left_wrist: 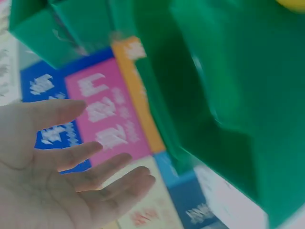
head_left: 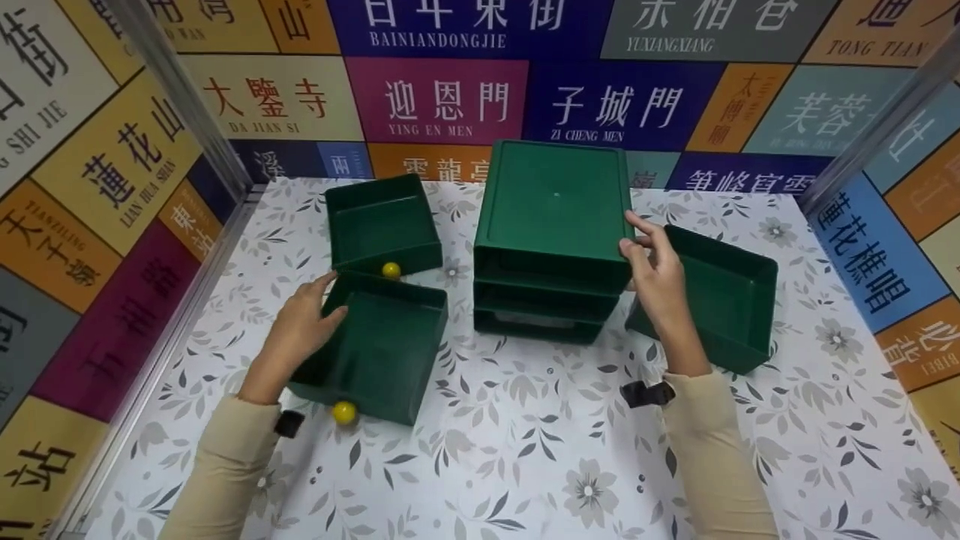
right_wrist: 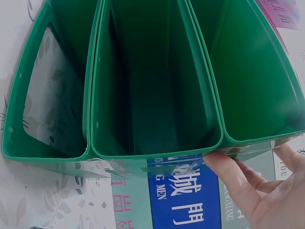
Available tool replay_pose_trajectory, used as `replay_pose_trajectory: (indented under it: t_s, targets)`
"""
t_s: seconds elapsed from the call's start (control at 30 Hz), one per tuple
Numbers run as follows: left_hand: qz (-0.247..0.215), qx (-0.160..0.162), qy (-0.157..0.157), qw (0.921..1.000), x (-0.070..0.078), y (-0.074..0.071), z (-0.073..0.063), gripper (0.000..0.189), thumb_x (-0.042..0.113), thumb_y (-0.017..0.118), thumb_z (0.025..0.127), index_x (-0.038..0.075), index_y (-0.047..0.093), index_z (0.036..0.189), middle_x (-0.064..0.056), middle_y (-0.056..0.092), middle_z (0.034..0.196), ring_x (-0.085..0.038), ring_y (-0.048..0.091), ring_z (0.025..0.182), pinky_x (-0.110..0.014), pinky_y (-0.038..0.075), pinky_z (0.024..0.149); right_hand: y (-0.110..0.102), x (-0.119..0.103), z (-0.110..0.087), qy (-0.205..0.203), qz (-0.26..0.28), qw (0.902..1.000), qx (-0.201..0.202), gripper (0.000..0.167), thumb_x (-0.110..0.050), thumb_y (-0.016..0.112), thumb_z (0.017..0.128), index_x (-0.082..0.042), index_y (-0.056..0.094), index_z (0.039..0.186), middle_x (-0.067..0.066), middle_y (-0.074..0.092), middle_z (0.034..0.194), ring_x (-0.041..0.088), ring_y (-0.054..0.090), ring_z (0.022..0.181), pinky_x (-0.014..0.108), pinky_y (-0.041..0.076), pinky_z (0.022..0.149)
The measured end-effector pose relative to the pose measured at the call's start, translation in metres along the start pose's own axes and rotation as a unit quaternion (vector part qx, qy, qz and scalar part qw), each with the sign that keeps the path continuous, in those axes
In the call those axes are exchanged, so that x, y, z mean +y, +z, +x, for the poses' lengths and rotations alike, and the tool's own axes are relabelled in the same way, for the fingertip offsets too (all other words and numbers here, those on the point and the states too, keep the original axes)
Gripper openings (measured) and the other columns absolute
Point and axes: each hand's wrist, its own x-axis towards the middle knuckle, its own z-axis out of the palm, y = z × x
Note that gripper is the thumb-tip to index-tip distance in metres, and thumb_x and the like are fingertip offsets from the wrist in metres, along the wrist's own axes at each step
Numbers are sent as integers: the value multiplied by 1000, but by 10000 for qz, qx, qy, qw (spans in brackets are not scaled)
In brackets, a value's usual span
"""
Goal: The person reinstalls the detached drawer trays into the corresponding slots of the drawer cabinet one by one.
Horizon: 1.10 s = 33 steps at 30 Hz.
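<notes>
A green drawer cabinet (head_left: 555, 199) with three stacked open slots stands at the back of the table. My right hand (head_left: 656, 274) touches its right side near the upper front edge; in the right wrist view, the thumb (right_wrist: 224, 164) lies against the outer wall. My left hand (head_left: 296, 330), fingers loosely spread and holding nothing, hovers by the left edge of a green drawer (head_left: 382, 345). Behind that drawer lies another green drawer (head_left: 386, 217). One yellow ball (head_left: 391, 270) sits between these two drawers, and a second yellow ball (head_left: 344, 412) lies beside the nearer drawer's front wall.
A third green drawer (head_left: 724, 300) lies tilted in angle to the right of the cabinet, beside my right forearm. The table (head_left: 517, 450) has a white floral cover. Panels with printed signs (head_left: 442, 97) enclose the back and both sides.
</notes>
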Motion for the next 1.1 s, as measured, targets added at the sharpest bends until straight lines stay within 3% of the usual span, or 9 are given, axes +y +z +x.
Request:
replay_pose_trajectory:
  t_s: [0.2,0.43,0.7,0.93,1.1]
  targets:
    - [276,-818,-312,9958,-35,-4,7,54,19,48,95,-2,31,142,-34,46,129,-45,50,114,-55,42,93,-1,-18,-7,0,67,10000,15,41,-18,43,97,-15,45,138,0,51,104,14,44,65,19,38,49]
    - [-558,-1503,-326,9865,-61,-7,9,51,15,50,93,1,33,139,-34,52,120,-39,59,98,-41,55,72,0,-4,-2,8,33,10000,17,41,-25,44,97,-23,44,139,0,50,107,12,45,69,20,42,52]
    - [-774,-1596,-597,9823,-76,-2,13,47,12,49,91,2,39,136,-32,53,116,-34,61,92,-38,56,67,1,2,0,-136,-1,9999,13,41,-27,44,98,-25,44,139,1,51,106,12,42,60,21,43,52]
    - [-707,-1555,-349,9847,-83,1,16,43,11,48,91,1,43,133,-30,57,111,-29,62,85,-36,56,64,-2,-21,-11,-192,38,9998,1,42,-19,43,98,-12,43,139,2,50,104,6,39,55,19,41,51]
    - [-697,-1480,-235,9863,-85,1,17,42,10,49,92,1,44,132,-29,57,110,-27,62,82,-36,56,64,-1,-7,-4,-220,65,9997,15,42,-24,45,97,-18,44,139,0,50,104,11,42,57,19,43,51]
